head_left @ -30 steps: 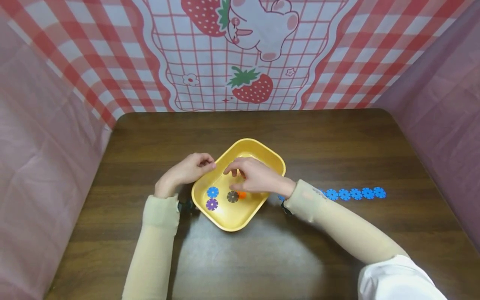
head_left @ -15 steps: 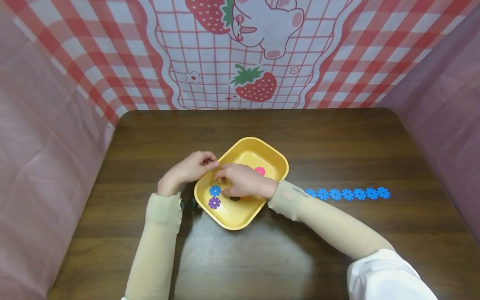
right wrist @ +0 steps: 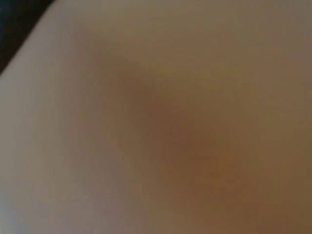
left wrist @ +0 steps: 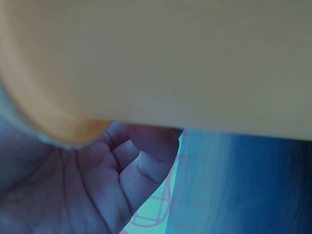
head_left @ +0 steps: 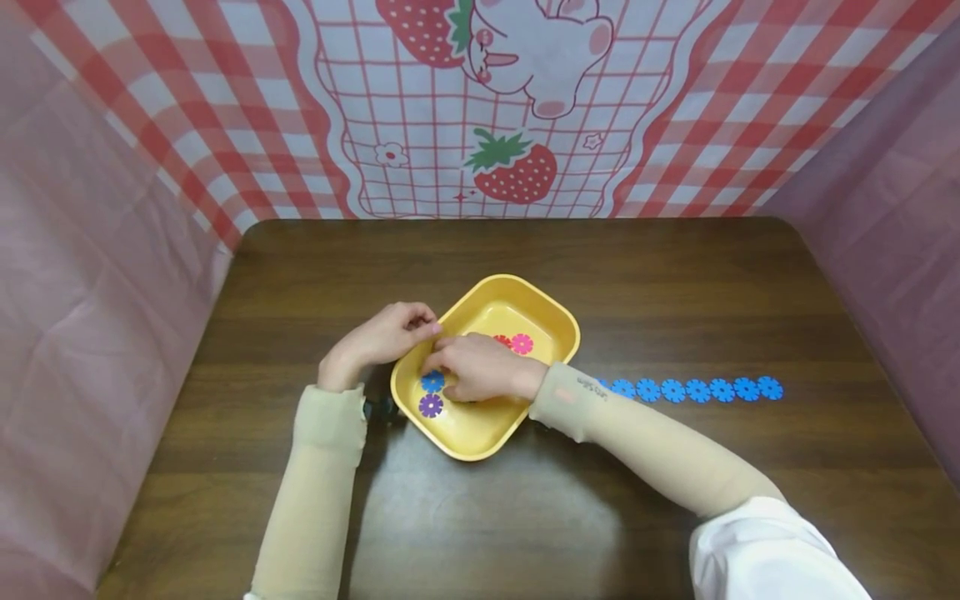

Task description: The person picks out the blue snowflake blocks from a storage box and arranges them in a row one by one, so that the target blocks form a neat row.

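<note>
A yellow plastic tray (head_left: 480,446) stands at an angle on the table, with flower-shaped slotted discs in it. My left hand (head_left: 390,335) holds the tray's left rim; in the left wrist view its fingers (left wrist: 146,163) curl beside the blurred tray wall (left wrist: 195,63). Inside the tray, my right hand (head_left: 486,368) reaches down with index finger and thumb at the edges of a blue disc (head_left: 432,382). A purple disc (head_left: 431,406) lies just in front of it. Near the hand's far side are a pink disc (head_left: 522,343) and a partly covered red disc (head_left: 502,341). The right wrist view is blurred.
To the right, a row of several blue discs (head_left: 697,391) runs across the brown wooden table (head_left: 525,517), its left end hidden by the right sleeve (head_left: 637,433). A red-checked strawberry cloth (head_left: 420,183) hangs behind, with pink curtains (head_left: 97,333) on both sides.
My right hand has moved left and down across the tray to the blue disc, uncovering the pink and red discs and covering the dark and orange ones. The left hand stays at the rim.
</note>
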The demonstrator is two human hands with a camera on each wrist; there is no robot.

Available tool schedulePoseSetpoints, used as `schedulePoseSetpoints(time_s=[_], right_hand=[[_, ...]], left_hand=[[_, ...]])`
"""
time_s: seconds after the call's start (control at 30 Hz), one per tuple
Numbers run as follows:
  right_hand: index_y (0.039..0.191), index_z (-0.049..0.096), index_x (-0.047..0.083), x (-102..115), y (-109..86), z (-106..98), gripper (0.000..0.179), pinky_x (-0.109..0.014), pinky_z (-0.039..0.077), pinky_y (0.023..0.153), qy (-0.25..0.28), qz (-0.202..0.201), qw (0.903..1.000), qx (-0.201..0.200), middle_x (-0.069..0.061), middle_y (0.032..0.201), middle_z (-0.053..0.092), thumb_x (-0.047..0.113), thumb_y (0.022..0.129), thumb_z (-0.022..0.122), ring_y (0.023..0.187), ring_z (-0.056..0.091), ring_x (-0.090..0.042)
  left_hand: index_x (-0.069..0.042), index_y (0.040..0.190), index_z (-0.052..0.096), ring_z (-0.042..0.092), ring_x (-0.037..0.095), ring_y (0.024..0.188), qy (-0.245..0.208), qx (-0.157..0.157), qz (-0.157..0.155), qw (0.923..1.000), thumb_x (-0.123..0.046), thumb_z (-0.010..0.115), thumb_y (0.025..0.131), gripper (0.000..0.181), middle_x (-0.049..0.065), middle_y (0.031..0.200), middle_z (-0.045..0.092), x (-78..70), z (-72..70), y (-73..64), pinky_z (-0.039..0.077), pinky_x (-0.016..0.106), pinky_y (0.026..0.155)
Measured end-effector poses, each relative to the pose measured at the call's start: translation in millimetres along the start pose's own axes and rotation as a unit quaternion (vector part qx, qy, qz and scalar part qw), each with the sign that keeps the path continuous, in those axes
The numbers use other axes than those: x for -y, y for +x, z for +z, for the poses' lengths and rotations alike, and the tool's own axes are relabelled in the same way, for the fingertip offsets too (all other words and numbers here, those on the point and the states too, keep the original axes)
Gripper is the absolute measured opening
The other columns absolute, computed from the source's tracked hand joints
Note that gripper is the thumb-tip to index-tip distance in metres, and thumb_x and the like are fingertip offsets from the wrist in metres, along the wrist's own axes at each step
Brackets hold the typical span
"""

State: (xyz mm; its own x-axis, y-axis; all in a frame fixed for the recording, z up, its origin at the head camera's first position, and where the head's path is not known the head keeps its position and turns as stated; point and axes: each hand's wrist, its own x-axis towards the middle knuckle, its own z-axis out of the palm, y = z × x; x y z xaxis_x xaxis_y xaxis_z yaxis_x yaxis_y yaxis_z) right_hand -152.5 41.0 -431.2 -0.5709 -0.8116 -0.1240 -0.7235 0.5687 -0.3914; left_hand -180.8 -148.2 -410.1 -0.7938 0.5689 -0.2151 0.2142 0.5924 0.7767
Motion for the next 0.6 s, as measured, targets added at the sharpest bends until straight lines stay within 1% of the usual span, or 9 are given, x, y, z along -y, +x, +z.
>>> schedulePoseSetpoints(time_s=[0.1, 0.23, 0.4, 0.6], right_hand=[[0.12, 0.071, 0.014, 0.7, 1.3, 0.1, 0.036, -0.033, 0.049, 0.083, 0.004, 0.011, 0.9999, 0.002, 0.0, 0.106, 0.065, 0.015, 0.084, 0.075, 0.09, 0.058, -0.015], [0.115, 0.072, 0.01, 1.2, 3.2, -1.4, 0.032, -0.032, 0.05, 0.084, 0.015, 0.038, 0.9992, 0.007, 0.0, 0.105, 0.067, 0.017, 0.084, 0.078, 0.088, 0.06, -0.014], [0.104, 0.073, 0.01, 1.5, 4.8, -2.3, 0.025, -0.03, 0.05, 0.076, 0.022, 0.059, 0.998, 0.007, 0.002, 0.091, 0.066, 0.018, 0.082, 0.08, 0.079, 0.059, -0.014], [0.089, 0.069, 0.012, 0.7, 5.1, -0.6, 0.019, -0.028, 0.046, 0.067, -0.004, 0.061, 0.9981, 0.005, 0.005, 0.08, 0.059, 0.024, 0.078, 0.079, 0.071, 0.055, -0.014]], left_hand=[[0.002, 0.11, 0.065, 0.061, 0.022, 0.087, -0.002, -0.001, 0.0, 1.0, -0.019, 0.057, 0.103, 0.024, 0.011, 0.098, 0.067, 0.4, 0.3, 0.0, 0.051, 0.036, 0.082], [0.002, 0.11, 0.066, 0.061, 0.022, 0.087, -0.002, -0.002, 0.001, 1.0, -0.019, 0.057, 0.102, 0.024, 0.011, 0.098, 0.067, -0.3, 0.0, 0.1, 0.051, 0.036, 0.081], [0.003, 0.11, 0.065, 0.06, 0.022, 0.087, -0.003, -0.002, -0.002, 1.0, -0.019, 0.058, 0.102, 0.024, 0.011, 0.098, 0.067, -0.6, -0.2, 0.1, 0.05, 0.036, 0.082], [0.002, 0.11, 0.066, 0.059, 0.022, 0.087, -0.003, -0.003, -0.003, 1.0, -0.019, 0.058, 0.102, 0.024, 0.011, 0.098, 0.067, -0.8, 0.4, -0.2, 0.05, 0.035, 0.081]])
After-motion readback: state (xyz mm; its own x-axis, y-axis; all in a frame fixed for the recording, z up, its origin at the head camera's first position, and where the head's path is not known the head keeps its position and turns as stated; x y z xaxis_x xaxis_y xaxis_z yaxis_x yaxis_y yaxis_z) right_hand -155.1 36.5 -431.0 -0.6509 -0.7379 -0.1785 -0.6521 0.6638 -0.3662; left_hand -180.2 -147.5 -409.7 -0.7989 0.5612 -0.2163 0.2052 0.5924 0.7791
